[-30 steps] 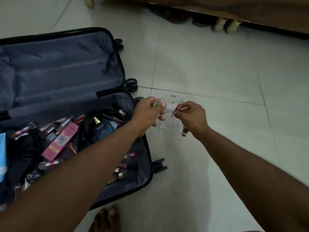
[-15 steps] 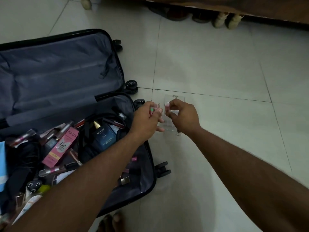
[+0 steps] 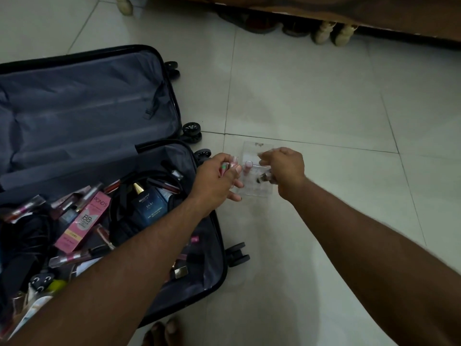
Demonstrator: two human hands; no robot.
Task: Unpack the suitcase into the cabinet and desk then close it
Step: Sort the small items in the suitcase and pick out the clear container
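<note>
Left hand (image 3: 219, 178) grips several small tubes; right hand (image 3: 282, 168) pinches a dark-capped one over the clear organiser (image 3: 252, 188), which sits on the floor just beside the suitcase (image 3: 99, 101)'s wheeled edge. Suitcase lies open, its near half crowded. Judged: organiser light, rigid, slippery, crackable; lift by its side walls. Blue perfume bottle (image 3: 148, 208) is fragile; pink carton (image 3: 82, 226) light.

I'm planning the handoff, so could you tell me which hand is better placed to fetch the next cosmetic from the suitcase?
Probably the left hand: it hovers at the open suitcase's rim, while the right hand is over the clear organiser.
</note>
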